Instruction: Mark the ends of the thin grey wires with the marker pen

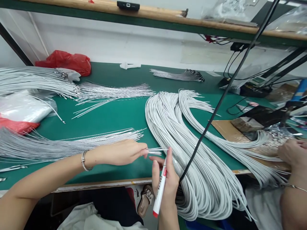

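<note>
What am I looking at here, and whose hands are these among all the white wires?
No machine here: the single picture comes from a camera worn on a person's head, looking down at their own two bare hands. The left hand, with a bracelet at the wrist, pinches the ends of a few thin white wires. The right hand holds a red-and-white marker pen close to those wire ends. They work over a green table covered in wire bundles; the largest droops over the front edge. A black cable hangs across the view. A red bag lies at the back. The hand at far right belongs to a co-worker.
</note>
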The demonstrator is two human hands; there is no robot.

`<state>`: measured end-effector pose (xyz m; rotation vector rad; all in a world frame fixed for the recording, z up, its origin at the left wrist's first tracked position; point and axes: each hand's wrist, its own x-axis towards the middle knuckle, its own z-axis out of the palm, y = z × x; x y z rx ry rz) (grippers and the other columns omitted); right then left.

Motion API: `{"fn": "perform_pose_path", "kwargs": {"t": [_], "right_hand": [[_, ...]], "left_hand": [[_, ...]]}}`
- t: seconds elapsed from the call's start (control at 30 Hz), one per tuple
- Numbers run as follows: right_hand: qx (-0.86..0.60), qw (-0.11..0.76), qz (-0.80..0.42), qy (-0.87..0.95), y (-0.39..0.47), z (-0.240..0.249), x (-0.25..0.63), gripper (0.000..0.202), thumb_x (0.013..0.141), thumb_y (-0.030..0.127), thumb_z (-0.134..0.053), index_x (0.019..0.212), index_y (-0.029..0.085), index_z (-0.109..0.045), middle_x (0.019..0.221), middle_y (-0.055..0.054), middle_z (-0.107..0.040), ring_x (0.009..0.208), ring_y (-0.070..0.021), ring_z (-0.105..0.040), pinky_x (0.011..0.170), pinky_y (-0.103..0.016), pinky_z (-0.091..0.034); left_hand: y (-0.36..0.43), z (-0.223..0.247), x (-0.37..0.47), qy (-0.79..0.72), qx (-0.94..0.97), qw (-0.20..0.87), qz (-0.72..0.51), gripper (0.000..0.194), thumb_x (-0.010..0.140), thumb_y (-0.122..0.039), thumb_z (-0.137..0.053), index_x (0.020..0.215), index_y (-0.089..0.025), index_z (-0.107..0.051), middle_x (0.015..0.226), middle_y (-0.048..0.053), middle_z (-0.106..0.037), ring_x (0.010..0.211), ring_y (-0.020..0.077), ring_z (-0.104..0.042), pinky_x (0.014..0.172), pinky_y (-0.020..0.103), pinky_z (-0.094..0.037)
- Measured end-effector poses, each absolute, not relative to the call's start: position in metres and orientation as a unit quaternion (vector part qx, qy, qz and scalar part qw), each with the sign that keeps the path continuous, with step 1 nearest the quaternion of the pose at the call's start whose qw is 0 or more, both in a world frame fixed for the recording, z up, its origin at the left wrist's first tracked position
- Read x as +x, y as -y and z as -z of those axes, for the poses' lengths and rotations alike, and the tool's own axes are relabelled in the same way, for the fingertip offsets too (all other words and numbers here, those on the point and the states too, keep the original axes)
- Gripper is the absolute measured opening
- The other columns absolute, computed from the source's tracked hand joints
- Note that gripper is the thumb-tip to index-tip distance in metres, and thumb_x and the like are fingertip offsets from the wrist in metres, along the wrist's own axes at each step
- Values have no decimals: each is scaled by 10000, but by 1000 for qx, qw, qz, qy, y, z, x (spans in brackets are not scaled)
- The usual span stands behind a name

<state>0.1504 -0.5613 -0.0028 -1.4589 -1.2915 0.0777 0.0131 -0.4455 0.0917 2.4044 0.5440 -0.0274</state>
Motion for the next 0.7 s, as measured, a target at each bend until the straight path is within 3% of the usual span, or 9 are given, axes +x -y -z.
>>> {"fn": "perform_pose_path", "kwargs": {"t": [0.3,0.37,0.43,0.53,0.7], "right_hand": [[-633,574,-35,518,565,-1,165,557,905,245,-534,1431,145,-380,824,-58,-726,709,-183,-677,686,-308,-535],[-620,605,-88,491,563,2,166,419,894,319,-554,1276,149,-533,712,-24,-704,611,-160,-650,613,-277,-517],[-573,639,-196,475,559,5,164,292,877,445,-551,931,170,-634,531,26,-593,448,-123,-540,470,-239,-441],[-514,642,-361,440,555,7,156,445,864,554,-506,608,191,-519,433,62,-403,359,-77,-342,354,-210,-270],[-521,635,-415,392,559,5,150,456,874,510,-537,558,202,-420,450,69,-333,385,-69,-299,362,-209,-219]], "left_hand": [[447,-92,12,-198,920,338,4,301,1013,-332,-283,866,-196,-507,680,-14,-508,602,136,-454,571,258,-318],[448,-93,13,-200,917,345,6,303,1013,-331,-280,881,-196,-517,704,-12,-526,620,133,-471,579,255,-332],[452,-95,13,-198,918,344,16,310,1012,-330,-281,860,-194,-514,697,-12,-521,608,129,-465,571,254,-333],[462,-96,15,-176,930,318,45,305,1006,-329,-297,814,-190,-488,654,-9,-488,566,136,-431,538,266,-315],[473,-96,16,-165,932,314,68,312,1006,-340,-305,797,-191,-481,675,10,-509,601,154,-465,545,265,-316]]}}
